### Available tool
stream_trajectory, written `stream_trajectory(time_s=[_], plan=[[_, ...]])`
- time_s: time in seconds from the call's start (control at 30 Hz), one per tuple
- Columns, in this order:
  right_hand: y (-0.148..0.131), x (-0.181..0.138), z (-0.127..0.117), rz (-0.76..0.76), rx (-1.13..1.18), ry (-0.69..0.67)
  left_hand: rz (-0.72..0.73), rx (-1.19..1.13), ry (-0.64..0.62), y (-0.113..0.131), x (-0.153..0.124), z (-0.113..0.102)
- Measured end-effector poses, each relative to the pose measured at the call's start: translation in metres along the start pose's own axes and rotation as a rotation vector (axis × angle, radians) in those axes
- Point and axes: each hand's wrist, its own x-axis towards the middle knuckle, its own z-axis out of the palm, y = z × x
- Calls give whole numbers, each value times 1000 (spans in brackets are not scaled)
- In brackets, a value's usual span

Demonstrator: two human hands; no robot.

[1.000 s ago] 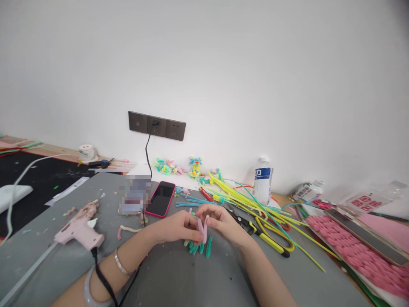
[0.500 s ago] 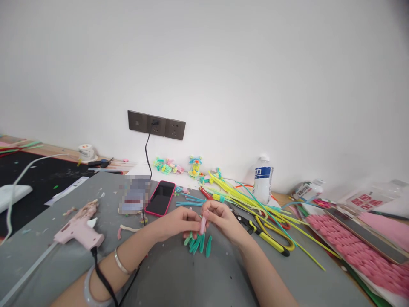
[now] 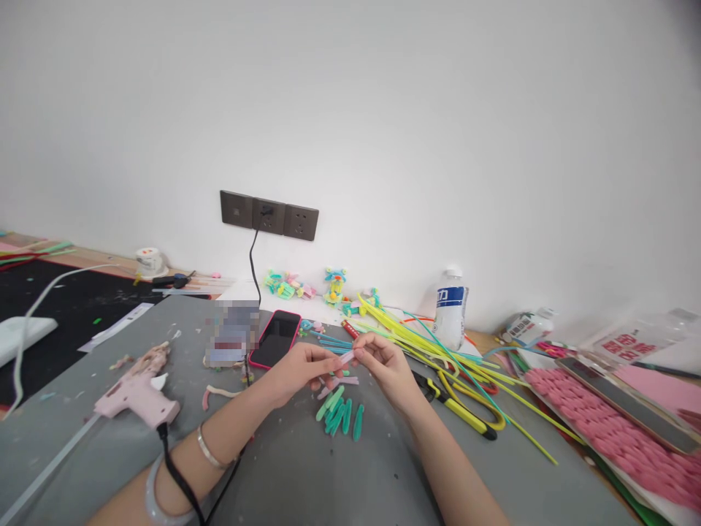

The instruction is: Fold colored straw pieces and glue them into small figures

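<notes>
Head view: left hand (image 3: 302,371) and right hand (image 3: 391,371) pinch a pink strip (image 3: 347,357), likely steadying it. Green pieces (image 3: 347,418) lie near (handily).

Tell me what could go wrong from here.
The black cord of the glue gun appears to lie across the left forearm, so an arm movement might drag the gun. The small pale pink piece sits between the fingertips of the left hand and right hand and could slip. Loose teal pieces lie close below the hands and might get knocked.
</notes>
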Motion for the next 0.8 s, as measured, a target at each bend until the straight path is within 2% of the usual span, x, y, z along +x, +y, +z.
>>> stream_trajectory(time_s=[0.23,0.47,0.63,0.7,0.8], plan=[[0,1,-2,-5,-29,7,7,30,43,-1,1,0],[2,0,1,8,42,-26,-49,-69,0,-4,2,-2],[3,-1,10,41,39,-66,-21,-162,76,-4,3,0],[2,-2,15,22,8,-94,-10,-199,105,-4,3,0],[2,-2,21,-22,6,-67,5,-209,122,-5,4,-1]])
